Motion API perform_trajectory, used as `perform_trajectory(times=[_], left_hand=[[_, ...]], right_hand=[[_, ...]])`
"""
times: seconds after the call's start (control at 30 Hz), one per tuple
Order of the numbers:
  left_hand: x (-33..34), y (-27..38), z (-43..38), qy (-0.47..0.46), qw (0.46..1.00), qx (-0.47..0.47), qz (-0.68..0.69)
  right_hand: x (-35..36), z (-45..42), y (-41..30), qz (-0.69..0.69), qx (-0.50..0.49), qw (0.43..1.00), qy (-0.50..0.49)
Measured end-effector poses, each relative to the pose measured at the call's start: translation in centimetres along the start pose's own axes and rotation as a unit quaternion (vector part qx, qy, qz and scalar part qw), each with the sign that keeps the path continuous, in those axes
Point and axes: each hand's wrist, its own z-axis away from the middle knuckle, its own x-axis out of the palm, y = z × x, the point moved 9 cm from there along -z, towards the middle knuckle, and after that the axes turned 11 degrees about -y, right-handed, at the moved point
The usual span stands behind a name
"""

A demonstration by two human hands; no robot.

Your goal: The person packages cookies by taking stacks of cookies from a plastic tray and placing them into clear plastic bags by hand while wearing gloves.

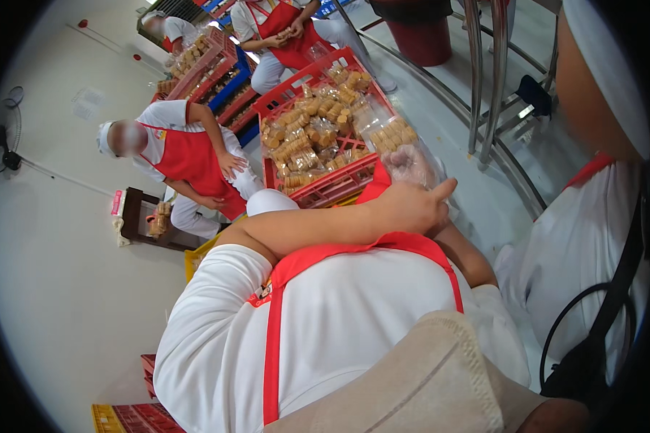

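Observation:
A clear plastic bag of round biscuits (pixel 392 134) is held over the near right corner of a red plastic crate (pixel 325 197). My right hand (pixel 409 166) shows through the clear film, its fingers curled against the bag just below the biscuits. In front of my right forearm crosses my left hand (pixel 420 210), one finger stretched out and the others bent. Loose film lies around its fingertips, but whether they grip it is hidden. Many stacked biscuits in clear packs (pixel 309 132) fill the crate, which stands before my knees.
A seated co-worker in a red apron (pixel 195 165) is left of the crate. Another co-worker (pixel 281 32) handles biscuits beyond it. Stacked red and blue crates (pixel 230 89) stand behind. Steel tube legs (pixel 487 81) and a dark red bin (pixel 420 38) are at right. Another person's white-clad leg (pixel 569 254) is close by.

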Motion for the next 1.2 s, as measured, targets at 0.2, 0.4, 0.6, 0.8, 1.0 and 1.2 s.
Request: perform_trajectory(times=[0.2, 0.4, 0.6, 0.8, 1.0, 1.2], left_hand=[[0.0, -1.0, 1.5, 0.077, 0.995, -0.052, -0.042], [1.3, -1.7, 3.9, 0.087, 0.995, 0.015, -0.050], [1.2, -4.4, 6.1, 0.065, 0.998, -0.024, 0.008], [2.0, -5.4, 5.5, 0.089, 0.996, -0.011, -0.005], [0.4, -6.9, 5.8, 0.038, 0.994, -0.067, 0.078], [0.3, -15.1, 12.1, 0.256, 0.931, -0.133, 0.225]], right_hand=[[0.1, -1.5, 0.4, 0.124, 0.005, 0.992, -0.006], [1.8, -5.0, 0.8, 0.345, -0.067, 0.936, -0.028], [2.9, -5.4, 2.4, 0.316, -0.037, 0.944, -0.087], [3.5, -2.7, 2.2, 0.181, -0.014, 0.983, 0.005], [4.6, -1.4, 2.6, 0.130, -0.004, 0.990, 0.056], [12.3, -0.4, 1.0, 0.618, 0.187, 0.763, -0.025]])
